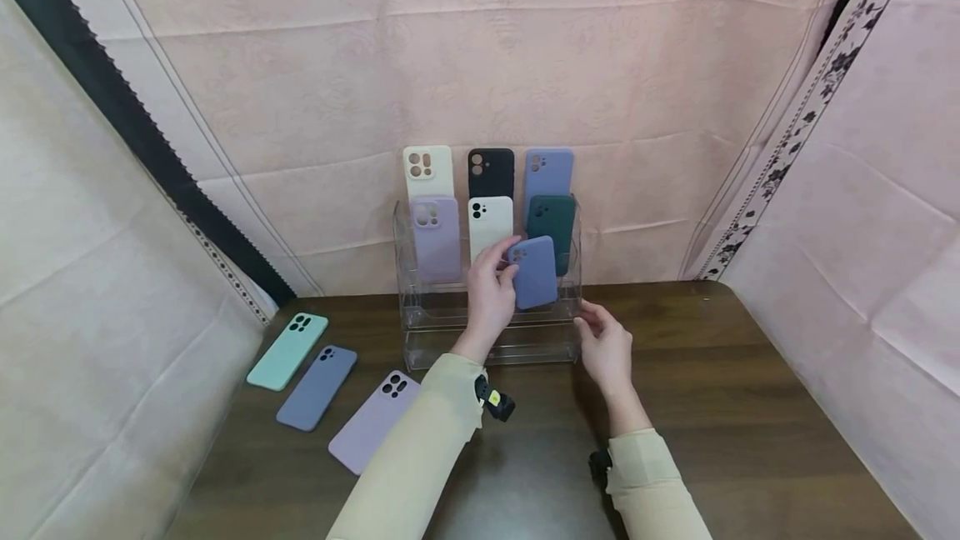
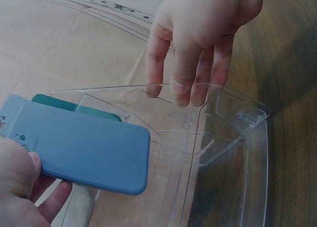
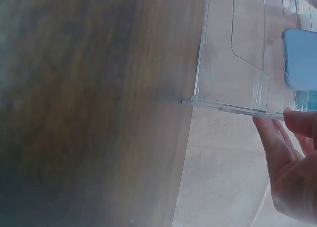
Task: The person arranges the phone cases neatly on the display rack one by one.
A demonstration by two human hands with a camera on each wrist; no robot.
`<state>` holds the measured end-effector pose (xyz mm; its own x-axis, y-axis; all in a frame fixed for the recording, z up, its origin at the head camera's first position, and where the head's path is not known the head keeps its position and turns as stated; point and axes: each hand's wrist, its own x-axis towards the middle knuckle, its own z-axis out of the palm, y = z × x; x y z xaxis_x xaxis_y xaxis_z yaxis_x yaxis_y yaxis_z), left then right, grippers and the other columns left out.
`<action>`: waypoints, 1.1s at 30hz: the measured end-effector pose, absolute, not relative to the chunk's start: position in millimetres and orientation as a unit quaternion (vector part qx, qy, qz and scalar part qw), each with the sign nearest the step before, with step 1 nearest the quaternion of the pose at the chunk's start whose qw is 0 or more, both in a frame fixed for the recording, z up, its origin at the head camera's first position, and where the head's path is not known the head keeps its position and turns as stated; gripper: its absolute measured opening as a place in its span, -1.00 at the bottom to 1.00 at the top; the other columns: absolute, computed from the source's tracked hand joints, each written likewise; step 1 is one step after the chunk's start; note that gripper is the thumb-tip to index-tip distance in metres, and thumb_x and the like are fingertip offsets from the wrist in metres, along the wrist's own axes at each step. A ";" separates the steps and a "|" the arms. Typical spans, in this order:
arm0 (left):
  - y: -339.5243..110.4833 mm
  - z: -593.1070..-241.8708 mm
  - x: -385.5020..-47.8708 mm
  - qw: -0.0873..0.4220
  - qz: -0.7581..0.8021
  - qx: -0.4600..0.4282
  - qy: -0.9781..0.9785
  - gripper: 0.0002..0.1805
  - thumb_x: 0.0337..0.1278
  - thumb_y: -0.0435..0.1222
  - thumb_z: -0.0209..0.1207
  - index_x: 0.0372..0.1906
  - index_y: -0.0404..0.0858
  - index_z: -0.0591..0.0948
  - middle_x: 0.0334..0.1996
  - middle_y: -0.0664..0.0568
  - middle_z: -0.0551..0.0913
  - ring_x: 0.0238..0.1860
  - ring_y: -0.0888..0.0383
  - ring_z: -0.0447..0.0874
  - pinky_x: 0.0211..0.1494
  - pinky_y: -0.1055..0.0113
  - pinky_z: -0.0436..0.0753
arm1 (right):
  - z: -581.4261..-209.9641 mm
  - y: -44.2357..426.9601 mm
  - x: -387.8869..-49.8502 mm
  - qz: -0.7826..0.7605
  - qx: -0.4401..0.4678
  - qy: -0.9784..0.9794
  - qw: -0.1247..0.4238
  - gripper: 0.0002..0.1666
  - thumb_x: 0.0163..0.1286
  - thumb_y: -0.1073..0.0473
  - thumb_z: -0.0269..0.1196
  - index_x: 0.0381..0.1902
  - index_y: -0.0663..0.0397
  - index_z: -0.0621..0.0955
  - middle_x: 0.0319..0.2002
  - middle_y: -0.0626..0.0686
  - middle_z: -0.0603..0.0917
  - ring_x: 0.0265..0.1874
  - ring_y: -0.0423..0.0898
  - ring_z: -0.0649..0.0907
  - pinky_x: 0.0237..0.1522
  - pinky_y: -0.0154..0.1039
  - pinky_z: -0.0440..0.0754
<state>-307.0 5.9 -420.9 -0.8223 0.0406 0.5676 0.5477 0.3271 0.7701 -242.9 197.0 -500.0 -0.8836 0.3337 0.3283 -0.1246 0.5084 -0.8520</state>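
Note:
My left hand (image 1: 491, 294) pinches a blue phone case (image 1: 535, 273) by its camera end, in front of a clear display stand (image 1: 491, 354). In the left wrist view this blue case (image 2: 94, 142) slants across the stand, overlapping the dark green phone case (image 2: 99, 111) behind. My right hand (image 1: 606, 350) holds the stand's right side wall, with the thumb and fingers at its edge in the right wrist view. Standing in the front row are a lilac phone case (image 1: 437, 244), a white one (image 1: 491, 223) and the dark green one.
Behind stand a cream phone case (image 1: 431, 182), a black case (image 1: 492, 177) and a periwinkle case (image 1: 549, 177). On the table at left lie a mint case (image 1: 287, 352), a grey-blue case (image 1: 317, 390) and a lilac case (image 1: 371, 427). Pale cloth (image 1: 480, 73) hangs behind and at both sides.

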 end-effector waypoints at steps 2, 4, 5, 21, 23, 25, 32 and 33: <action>7.4 -421.9 -306.0 0.226 -0.548 -0.192 -0.782 -0.48 0.33 -0.53 0.15 0.30 -0.05 0.57 0.02 0.01 0.60 -0.07 0.11 0.58 -0.04 0.24 0.64 | -500.2 196.8 -242.7 0.490 -0.062 -0.837 0.235 -0.62 0.42 0.25 0.31 0.17 0.05 0.65 -0.05 0.13 0.76 -0.08 0.07 0.76 0.00 0.04 0.67; 9.1 -423.4 -305.9 0.221 -0.545 -0.197 -0.784 -0.48 0.34 -0.54 0.13 0.31 -0.06 0.56 0.03 0.02 0.60 -0.05 0.12 0.58 -0.01 0.23 0.63 | -500.4 196.7 -242.4 0.490 -0.062 -0.837 0.234 -0.62 0.42 0.24 0.31 0.18 0.04 0.65 -0.05 0.12 0.76 -0.08 0.07 0.76 -0.01 0.04 0.68; 9.8 -424.0 -306.1 0.218 -0.543 -0.199 -0.786 -0.48 0.35 -0.54 0.12 0.31 -0.05 0.56 0.02 0.03 0.60 -0.05 0.12 0.57 0.00 0.23 0.62 | -500.3 196.8 -242.3 0.490 -0.062 -0.838 0.233 -0.62 0.42 0.24 0.30 0.18 0.03 0.65 -0.05 0.12 0.76 -0.08 0.06 0.75 0.00 0.03 0.68; 19.9 -434.8 -310.2 0.197 -0.524 -0.202 -0.804 -0.52 0.37 -0.54 0.09 0.26 -0.06 0.57 0.01 0.03 0.60 -0.03 0.14 0.55 0.03 0.25 0.60 | -502.5 195.0 -243.6 0.489 -0.044 -0.834 0.253 -0.64 0.40 0.30 0.31 0.14 0.06 0.67 -0.08 0.13 0.77 -0.12 0.06 0.77 -0.04 0.04 0.68; 21.8 -434.2 -309.6 0.191 -0.521 -0.207 -0.806 -0.52 0.38 -0.52 0.10 0.28 -0.05 0.57 0.01 0.04 0.60 -0.03 0.16 0.56 0.03 0.27 0.60 | -502.4 195.5 -243.6 0.488 -0.042 -0.833 0.255 -0.64 0.40 0.30 0.31 0.14 0.07 0.67 -0.08 0.13 0.77 -0.12 0.06 0.77 -0.04 0.04 0.68; 23.7 -433.8 -309.0 0.182 -0.521 -0.210 -0.807 -0.50 0.39 -0.49 0.11 0.32 -0.03 0.55 0.00 0.04 0.61 -0.02 0.18 0.56 0.03 0.30 0.62 | -502.8 195.9 -243.7 0.488 -0.041 -0.834 0.255 -0.64 0.41 0.30 0.30 0.15 0.07 0.66 -0.07 0.14 0.77 -0.11 0.07 0.77 -0.02 0.04 0.68; 28.1 -437.5 -309.3 0.173 -0.524 -0.213 -0.806 -0.43 0.38 -0.47 0.15 0.43 -0.12 0.45 0.00 -0.04 0.60 0.01 0.14 0.60 0.03 0.38 0.64 | -502.4 196.8 -242.6 0.487 -0.047 -0.835 0.252 -0.64 0.41 0.28 0.30 0.15 0.06 0.66 -0.07 0.13 0.77 -0.10 0.06 0.76 -0.02 0.05 0.68; 28.4 -438.8 -309.2 0.174 -0.524 -0.211 -0.807 -0.42 0.36 -0.48 0.16 0.44 -0.14 0.44 0.00 -0.05 0.59 0.01 0.14 0.60 0.03 0.39 0.64 | -502.4 196.9 -242.5 0.488 -0.047 -0.835 0.252 -0.64 0.41 0.29 0.30 0.15 0.06 0.66 -0.07 0.13 0.77 -0.10 0.06 0.76 -0.03 0.04 0.68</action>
